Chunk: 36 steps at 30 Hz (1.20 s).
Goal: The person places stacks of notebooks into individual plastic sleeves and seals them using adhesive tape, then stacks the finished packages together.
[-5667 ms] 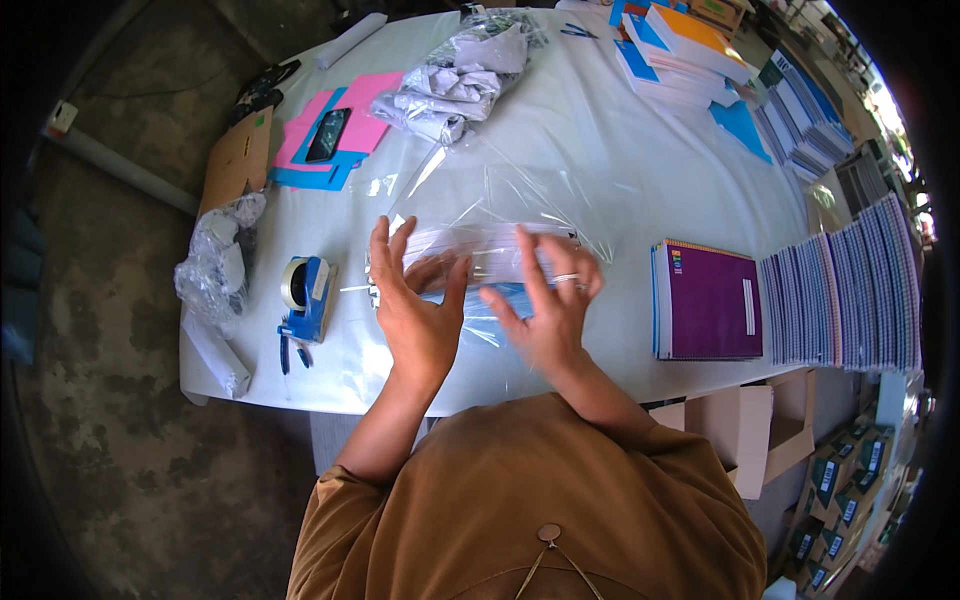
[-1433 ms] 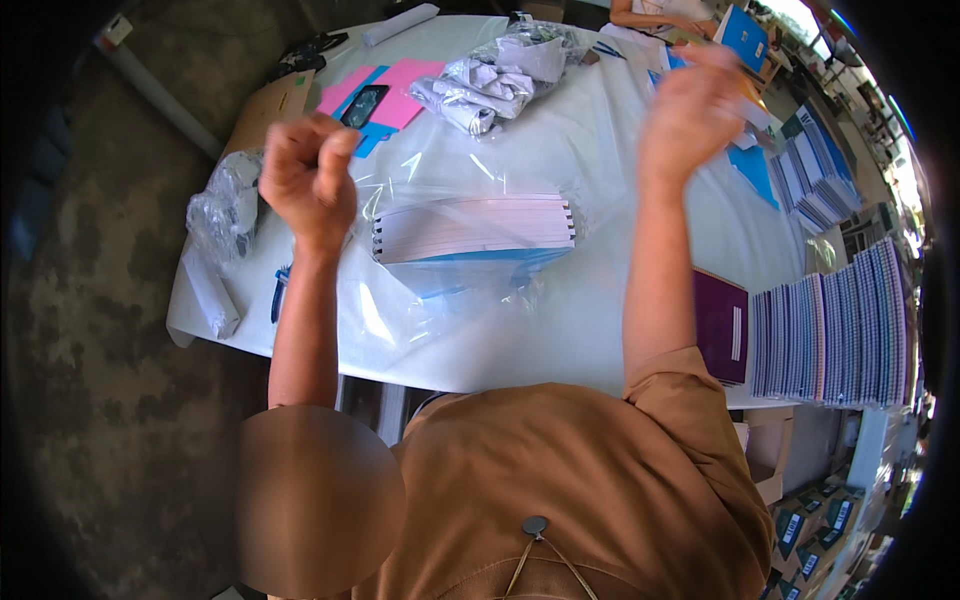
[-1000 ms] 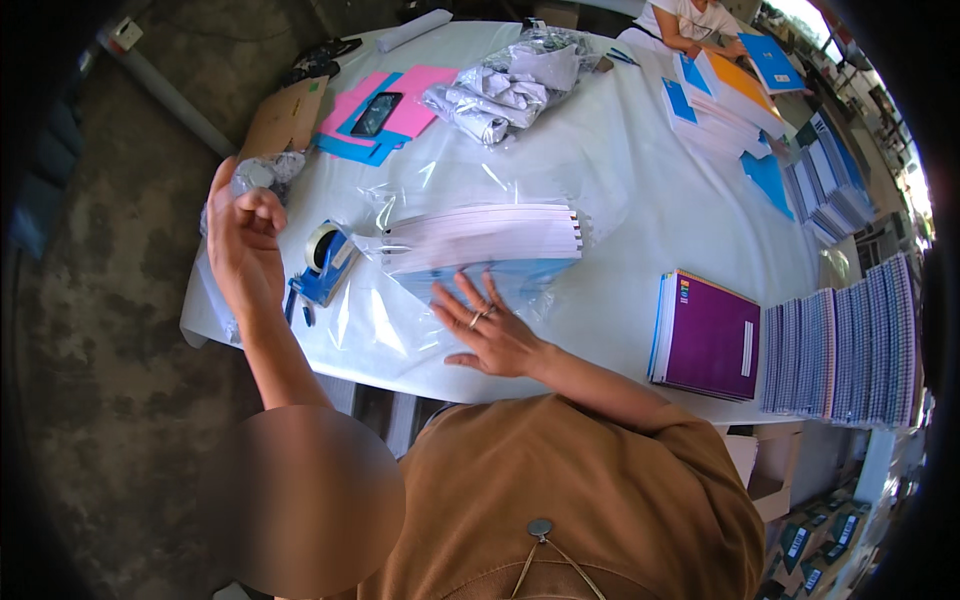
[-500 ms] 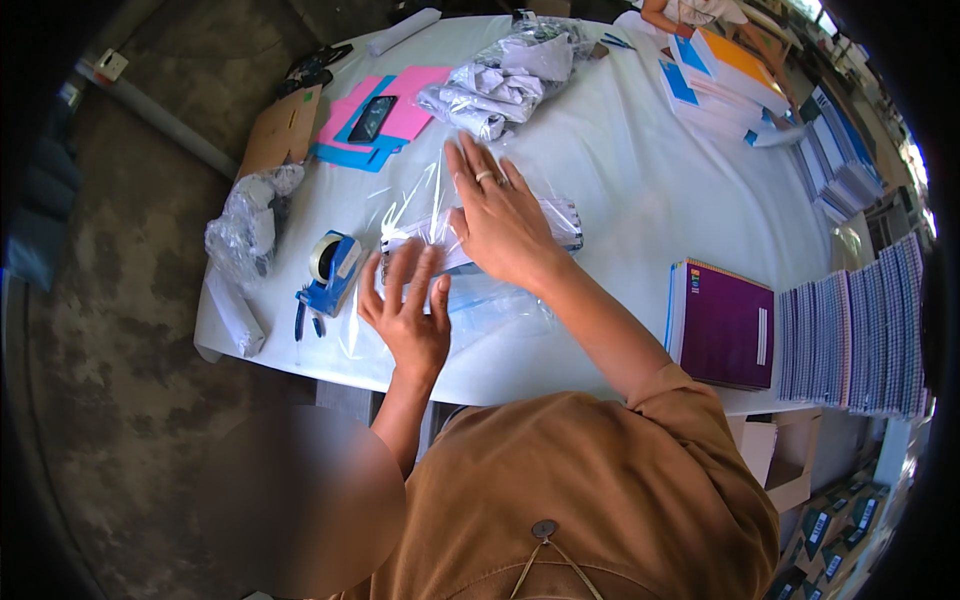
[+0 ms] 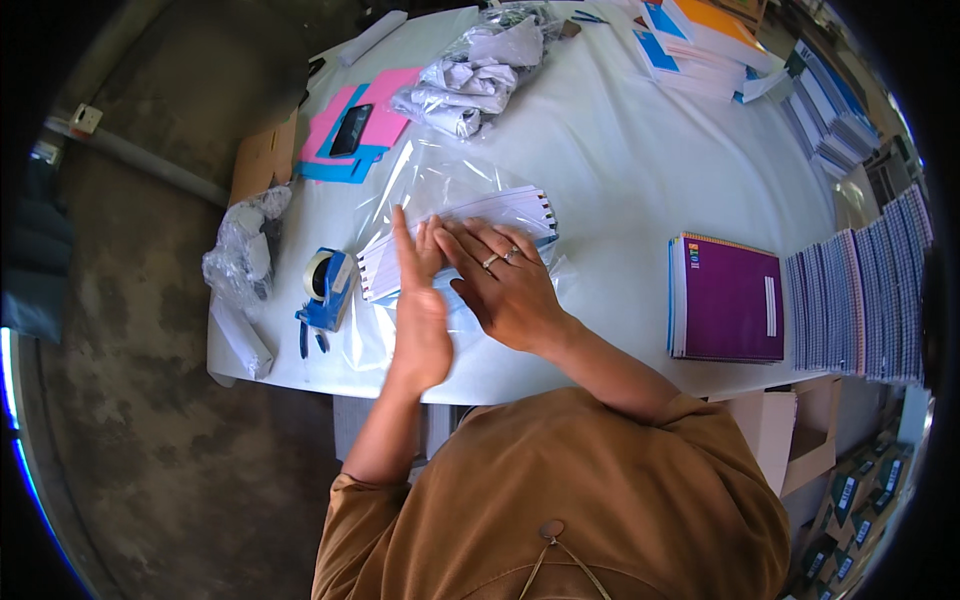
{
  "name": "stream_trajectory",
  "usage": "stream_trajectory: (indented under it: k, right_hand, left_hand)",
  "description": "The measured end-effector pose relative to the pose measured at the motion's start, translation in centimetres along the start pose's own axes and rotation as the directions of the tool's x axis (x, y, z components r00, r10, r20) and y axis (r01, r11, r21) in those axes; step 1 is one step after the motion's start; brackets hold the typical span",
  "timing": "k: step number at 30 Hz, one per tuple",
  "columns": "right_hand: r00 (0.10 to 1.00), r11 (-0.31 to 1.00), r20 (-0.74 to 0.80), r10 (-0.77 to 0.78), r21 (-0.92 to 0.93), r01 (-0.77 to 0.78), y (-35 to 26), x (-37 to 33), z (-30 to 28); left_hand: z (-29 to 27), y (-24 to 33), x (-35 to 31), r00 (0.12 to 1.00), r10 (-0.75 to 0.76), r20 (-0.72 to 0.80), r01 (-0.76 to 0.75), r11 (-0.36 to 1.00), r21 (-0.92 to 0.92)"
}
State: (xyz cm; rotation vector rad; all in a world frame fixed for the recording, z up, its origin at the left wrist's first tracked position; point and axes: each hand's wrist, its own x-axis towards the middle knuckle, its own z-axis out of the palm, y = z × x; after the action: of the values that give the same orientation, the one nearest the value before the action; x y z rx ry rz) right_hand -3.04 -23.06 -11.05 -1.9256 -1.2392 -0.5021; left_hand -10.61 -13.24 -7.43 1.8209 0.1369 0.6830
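In front of me lies a stack of spiral notebooks [image 5: 514, 207] inside a clear plastic bag [image 5: 425, 170], whose film spreads past the stack at the far and near sides. My right hand [image 5: 508, 285], with rings on it, rests on the wrapped stack with its fingers stretched out flat. Edge-on beside it is my left hand [image 5: 422, 315], its fingers straight and extended over the bag's left part. The fingertips of both hands are close together. Neither hand grips anything. To the left stands a blue tape dispenser [image 5: 328, 290] with a roll of tape.
A purple notebook pile [image 5: 730, 295] sits at right beside a tall row of spiral notebooks [image 5: 860, 290]. Crumpled plastic and paper [image 5: 475, 75] lie at the back, near pink and blue sheets with a phone [image 5: 352, 130]. More books [image 5: 700, 50] stand at the far right.
My right hand has come nearer and lower on the wrapped stack. My left hand has turned edge-on and moved toward the right hand. The stack now lies at more of a slant.
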Motion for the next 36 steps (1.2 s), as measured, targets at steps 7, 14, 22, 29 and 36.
stream_trajectory:
  k: [7, 14, 22, 29, 36]
  right_hand:
    - [0.996, 0.994, 0.047, -0.077, -0.072, 0.080, 0.4, 0.0, 0.6]
    - [1.000, 0.991, -0.001, -0.003, -0.133, 0.003, 1.3, 0.0, 0.4]
    - [0.780, 0.897, -0.626, -0.015, 0.336, 0.286, 3.5, 0.1, 4.1]
    - [0.922, 0.979, -0.378, -0.082, 0.143, 0.146, 3.6, 0.0, 2.9]
    - [0.896, 0.973, -0.411, -0.167, 0.079, 0.218, 3.2, -0.3, 3.8]
  left_hand:
    - [-6.7, -1.0, 10.2, 0.982, 0.190, 0.023, -0.159, 0.742, 0.651]
    - [-2.2, -0.3, 4.8, 0.934, 0.215, 0.285, -0.347, 0.735, 0.583]
    - [-0.7, -4.0, 2.3, 0.928, 0.372, -0.020, -0.328, 0.840, 0.432]
    - [-2.6, -3.7, -0.4, 0.784, 0.541, 0.303, -0.617, 0.631, 0.470]
    - [-28.3, -13.4, -4.0, 0.860, 0.265, -0.436, 0.365, 0.276, 0.889]
